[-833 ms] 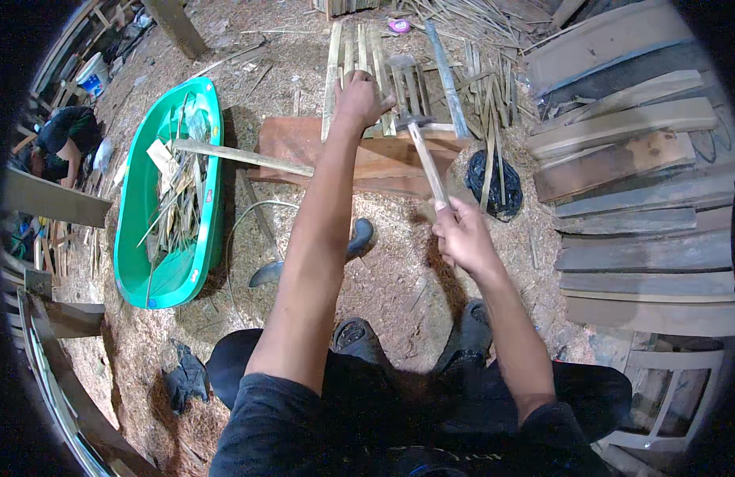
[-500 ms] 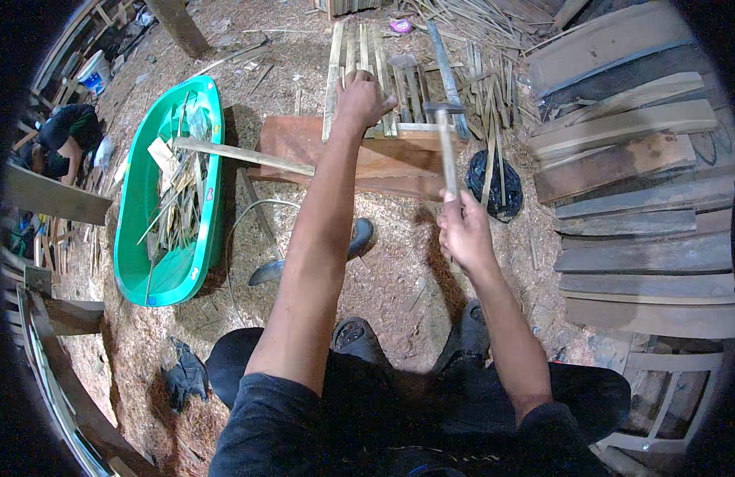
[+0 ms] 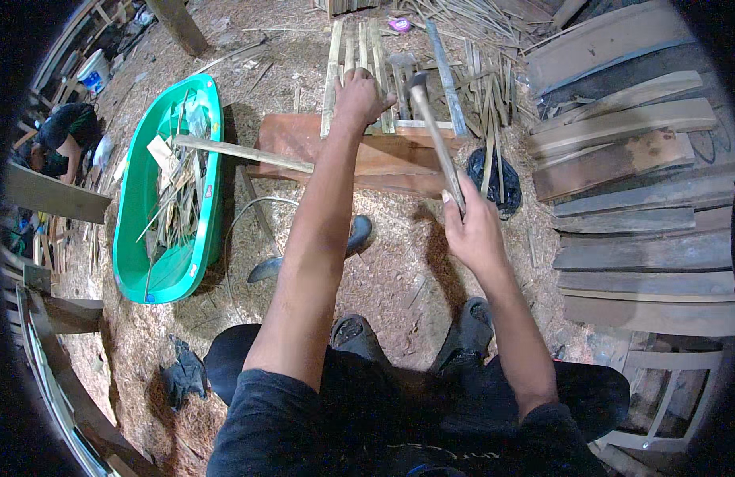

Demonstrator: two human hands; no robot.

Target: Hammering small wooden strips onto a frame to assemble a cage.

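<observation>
My right hand [image 3: 475, 226] is wrapped round the wooden handle of a hammer [image 3: 437, 139], whose dark head is raised toward the far side. My left hand [image 3: 359, 99] rests on several narrow wooden slats [image 3: 332, 83], its fingers curled over them and the thumb out to the right; the fingertips are partly hidden. The slats lie side by side, their near ends on a reddish-brown wooden block [image 3: 288, 135]. A small crosspiece [image 3: 423, 125] sits on the block to the right of my left hand, and a bluish-grey strip [image 3: 445, 75] lies beyond it.
A green plastic tub [image 3: 133, 258] with wood scraps stands on the left, a lath [image 3: 240, 153] reaching from it to the block. A curved blade tool [image 3: 264, 270] lies below. Stacked boards [image 3: 622, 127] line the right. Another person [image 3: 69, 135] crouches far left.
The hammer has swung upward and to the left, its head now farther from me. My right hand has turned with it and shifted slightly right. My left hand keeps its place on the slats.
</observation>
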